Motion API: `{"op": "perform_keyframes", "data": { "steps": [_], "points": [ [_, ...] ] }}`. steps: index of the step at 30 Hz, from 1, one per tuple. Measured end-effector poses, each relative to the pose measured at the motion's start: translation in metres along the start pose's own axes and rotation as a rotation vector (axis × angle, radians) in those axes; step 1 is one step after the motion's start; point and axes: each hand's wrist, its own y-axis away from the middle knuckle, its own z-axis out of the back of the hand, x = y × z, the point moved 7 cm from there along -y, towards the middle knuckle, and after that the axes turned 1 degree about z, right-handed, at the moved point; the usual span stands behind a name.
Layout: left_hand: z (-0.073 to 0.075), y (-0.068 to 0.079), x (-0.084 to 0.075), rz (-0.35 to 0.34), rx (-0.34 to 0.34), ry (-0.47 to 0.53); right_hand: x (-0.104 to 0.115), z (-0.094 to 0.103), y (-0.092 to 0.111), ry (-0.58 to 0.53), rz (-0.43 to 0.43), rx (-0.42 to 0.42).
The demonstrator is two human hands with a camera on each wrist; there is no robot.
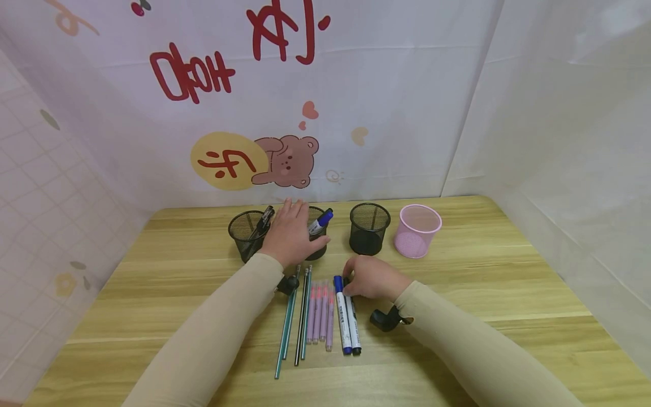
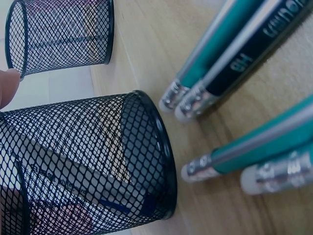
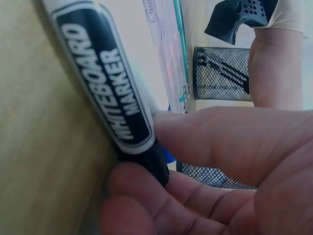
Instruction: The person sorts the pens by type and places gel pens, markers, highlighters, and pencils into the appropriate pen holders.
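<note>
My left hand (image 1: 291,234) lies over a black mesh pen cup (image 1: 318,250), fingers extended and thumb out to the right. In that cup stand a blue-capped marker (image 1: 320,223) and a dark-capped one; the left wrist view shows a marker inside through the mesh (image 2: 132,98). With thumb and fingers, my right hand (image 1: 373,277) pinches the cap end of a black whiteboard marker (image 3: 105,78). This marker lies beside a blue whiteboard marker (image 1: 343,322) on the table (image 1: 432,367). Its cap is partly hidden by my fingers.
Left of my left hand, another black mesh cup (image 1: 244,237) holds black pens. A third black mesh cup (image 1: 367,240) and a pink mesh cup (image 1: 413,240) stand to the right. Several pink pens (image 1: 317,319) and several green and black pencils (image 1: 289,322) lie left of the markers.
</note>
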Motion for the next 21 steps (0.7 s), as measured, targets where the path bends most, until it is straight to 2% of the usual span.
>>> {"op": "perform_keyframes", "data": {
  "steps": [21],
  "points": [
    [0.0002, 0.0003, -0.0008, -0.002, 0.001, 0.006, 0.0002, 0.0045, 0.0027, 0.111, -0.017, -0.013]
  ]
}}
